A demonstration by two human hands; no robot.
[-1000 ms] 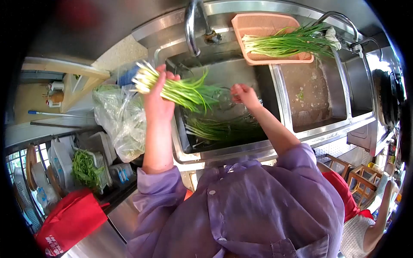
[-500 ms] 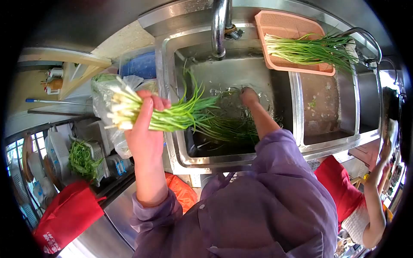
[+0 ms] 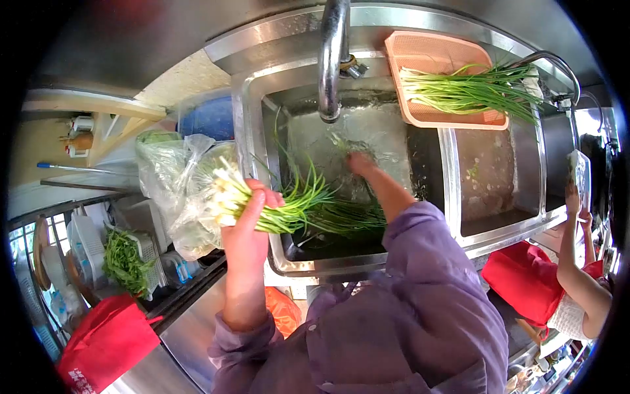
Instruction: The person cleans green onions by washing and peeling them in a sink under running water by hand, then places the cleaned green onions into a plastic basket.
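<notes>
My left hand (image 3: 252, 207) is closed around a bunch of spring onions (image 3: 295, 207), white root ends to the left and green tops hanging over the sink (image 3: 279, 253)'s left part. My right hand (image 3: 359, 164) is down in the water of that basin, its fingers blurred and partly hidden by ripples. A small pale-green piece shows just beyond its fingertips; whether they grip it, I cannot tell. More green tops lie in the water below the left bunch. The chrome faucet (image 3: 330, 72) stands over the basin.
A pink plastic basket (image 3: 433, 46) with spring onions rests across the sink's right side, over a second basin (image 3: 485, 197) with cloudy water. Plastic bags (image 3: 174, 177) sit left of the sink. Another person's arm (image 3: 571, 262) and a red apron show at far right.
My left hand has moved right and down, bringing the bunch closer to the basin. My right hand has shifted left and a little down in the water.
</notes>
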